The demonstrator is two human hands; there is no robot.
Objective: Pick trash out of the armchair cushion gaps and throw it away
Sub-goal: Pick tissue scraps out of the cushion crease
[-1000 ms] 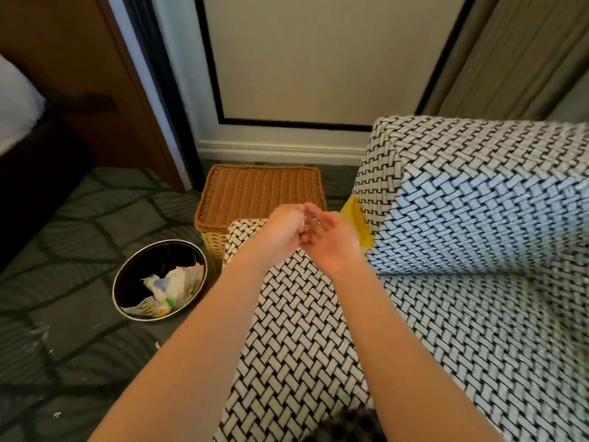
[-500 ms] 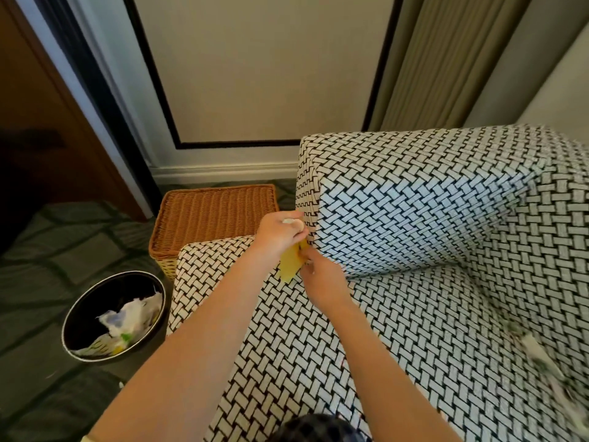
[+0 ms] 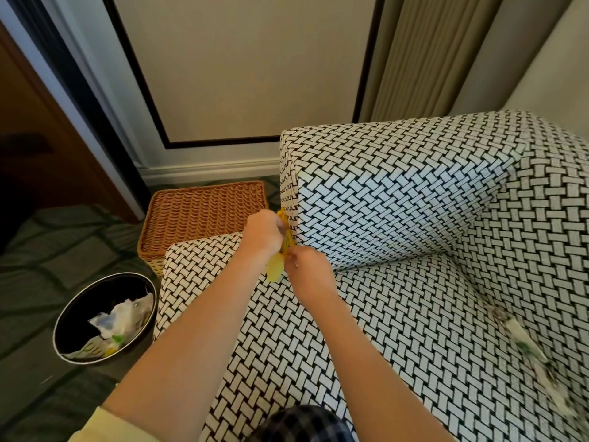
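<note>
Step in hand: extraction of one piece of trash at the front corner of the armrest; disposal is not yet done.
Task item: yellow crumpled plastic wrapper (image 3: pixel 274 270), held between the two hands. It is at the front end of the gap where the seat cushion (image 3: pixel 382 330) meets the armrest of the black-and-white basket-weave fabric armchair (image 3: pixel 398 202).
Left hand (image 3: pixel 263 232): clenched round the wrapper's upper part, with a yellow tip showing above the fist. Judged to be taking the upward pull.
Right hand (image 3: pixel 307 271): fingertips pinching the wrapper lower down, just beside the armrest's front corner. Judged to be steadying the trailing end and freeing it from the gap.
Destination: round black waste bin (image 3: pixel 73 309) on the carpet, near the chair's left front. It already holds crumpled white papers (image 3: pixel 122 322). The position is judged deliberate, within an easy swing of the left arm.
Adjacent: brown wicker box (image 3: pixel 204 208), standing behind the bin and against the chair's side.
Outstanding: pale blurred scrap (image 3: pixel 522 338) along the seat's far-side gap; detail not legible.
Change over one second: the wrapper was wedged at the armrest corner behind the joined hands and is now drawn out.
Change over half a second: the grip is much the same. The left hand has risen, and yellow now shows above it.
</note>
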